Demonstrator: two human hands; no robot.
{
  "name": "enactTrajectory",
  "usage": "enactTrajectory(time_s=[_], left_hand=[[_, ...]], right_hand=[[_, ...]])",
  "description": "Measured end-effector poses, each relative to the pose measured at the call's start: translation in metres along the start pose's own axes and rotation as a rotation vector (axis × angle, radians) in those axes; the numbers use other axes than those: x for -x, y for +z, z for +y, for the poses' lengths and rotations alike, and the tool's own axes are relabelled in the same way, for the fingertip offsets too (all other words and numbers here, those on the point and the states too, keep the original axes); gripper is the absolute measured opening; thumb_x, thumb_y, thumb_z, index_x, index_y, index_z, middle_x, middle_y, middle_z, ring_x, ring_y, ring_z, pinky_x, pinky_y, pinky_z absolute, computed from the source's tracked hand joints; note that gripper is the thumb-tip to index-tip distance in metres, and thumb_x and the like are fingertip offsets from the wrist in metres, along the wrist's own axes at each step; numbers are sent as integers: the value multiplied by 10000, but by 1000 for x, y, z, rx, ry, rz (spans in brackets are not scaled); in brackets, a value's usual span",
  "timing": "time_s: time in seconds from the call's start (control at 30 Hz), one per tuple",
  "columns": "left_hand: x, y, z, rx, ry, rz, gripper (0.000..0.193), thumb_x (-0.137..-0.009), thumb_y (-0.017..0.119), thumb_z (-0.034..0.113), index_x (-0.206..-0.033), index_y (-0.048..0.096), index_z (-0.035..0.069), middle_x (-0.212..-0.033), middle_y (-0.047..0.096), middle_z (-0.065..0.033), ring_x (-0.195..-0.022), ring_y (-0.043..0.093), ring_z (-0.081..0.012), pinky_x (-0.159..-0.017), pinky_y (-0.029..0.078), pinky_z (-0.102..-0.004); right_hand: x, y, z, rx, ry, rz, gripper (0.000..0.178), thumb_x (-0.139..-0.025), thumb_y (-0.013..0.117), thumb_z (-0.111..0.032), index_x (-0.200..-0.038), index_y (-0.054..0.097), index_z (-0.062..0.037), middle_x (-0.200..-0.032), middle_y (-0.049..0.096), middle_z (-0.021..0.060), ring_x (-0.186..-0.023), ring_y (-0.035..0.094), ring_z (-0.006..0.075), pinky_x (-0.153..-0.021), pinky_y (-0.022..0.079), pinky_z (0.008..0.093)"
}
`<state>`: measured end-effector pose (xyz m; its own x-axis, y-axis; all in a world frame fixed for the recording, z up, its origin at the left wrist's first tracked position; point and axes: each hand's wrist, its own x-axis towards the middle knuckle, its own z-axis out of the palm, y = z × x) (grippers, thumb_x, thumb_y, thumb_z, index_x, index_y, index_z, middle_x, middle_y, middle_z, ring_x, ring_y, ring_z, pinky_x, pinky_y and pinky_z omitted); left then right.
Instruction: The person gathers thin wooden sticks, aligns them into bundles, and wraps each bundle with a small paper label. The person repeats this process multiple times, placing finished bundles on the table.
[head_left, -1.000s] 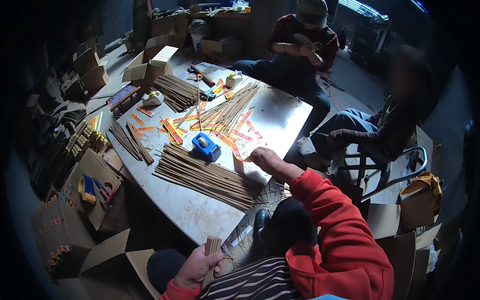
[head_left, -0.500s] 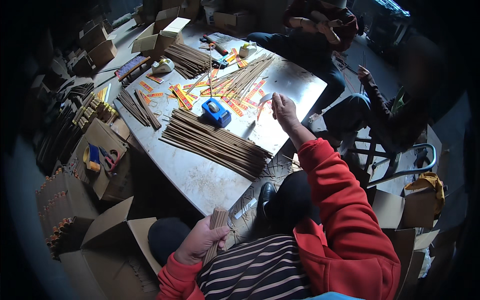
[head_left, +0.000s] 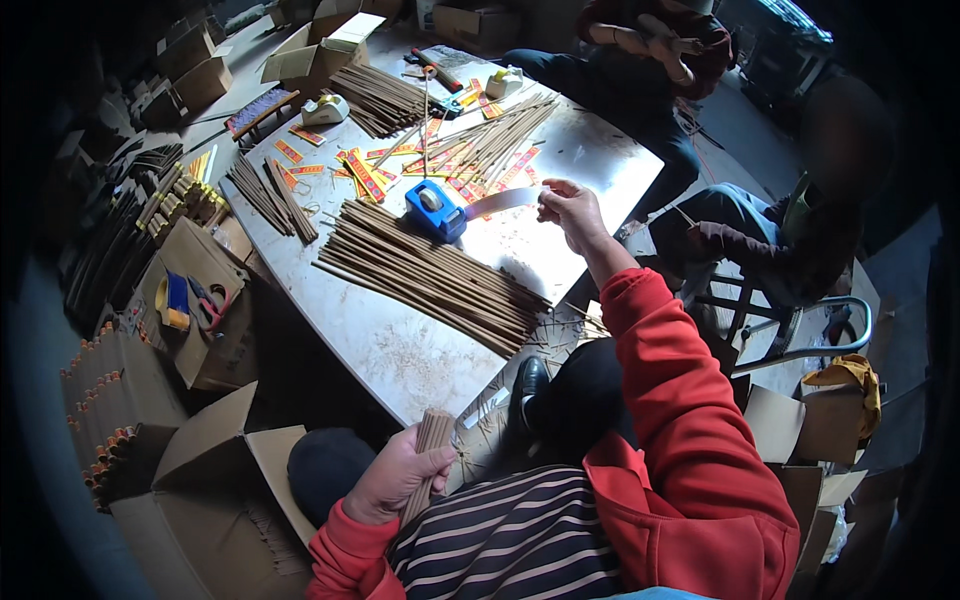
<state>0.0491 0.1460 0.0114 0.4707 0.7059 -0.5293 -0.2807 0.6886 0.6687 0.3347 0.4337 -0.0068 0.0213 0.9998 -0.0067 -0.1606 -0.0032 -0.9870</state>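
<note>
Close to my body, my left hand (head_left: 392,482) is wrapped round an upright bundle of brown incense sticks (head_left: 432,432). My right hand (head_left: 572,212), reaching over the right part of the table, pinches the end of a strip of clear tape (head_left: 508,200). That strip runs leftward to a blue tape dispenser (head_left: 436,212). Just in front of the dispenser, a wide pile of loose incense sticks (head_left: 430,280) lies across the table. Red-and-yellow paper labels (head_left: 362,178) are scattered behind it, some under a looser spread of thin sticks (head_left: 505,140).
More sticks (head_left: 380,98) and two pale tape dispensers (head_left: 326,110) sit farther back on the white table (head_left: 390,365). Open cardboard boxes (head_left: 215,500) stand at my left, one box bearing scissors (head_left: 210,303). Two people (head_left: 660,45) sit beyond the table's right side.
The tape strip, which hung curved below my right hand, now stretches between that hand and the blue dispenser. My left hand keeps its bundle. The seated person at right has lowered a hand.
</note>
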Motion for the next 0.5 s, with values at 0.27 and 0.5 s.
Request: enactTrajectory(time_s=[0.27,0.5], left_hand=[[-7,-8,0,2,-2,-2,259,-819,683,197,-873,498,24,-681,528,-43,-533,519,-108,-506,445,-211],[-9,-14,0,-6,3,-2,246,-828,673,189,-889,505,21,-672,531,-36,-532,518,-100,-511,445,-208]], right_hand=[[-11,2,7,60,42,12,208,-908,561,-205,-795,541,-31,-625,483,22,-508,437,110,-506,430,268],[-18,5,18,-61,125,193,159,-864,538,-142,-739,495,-53,-636,492,41,-535,481,140,-484,398,272]])
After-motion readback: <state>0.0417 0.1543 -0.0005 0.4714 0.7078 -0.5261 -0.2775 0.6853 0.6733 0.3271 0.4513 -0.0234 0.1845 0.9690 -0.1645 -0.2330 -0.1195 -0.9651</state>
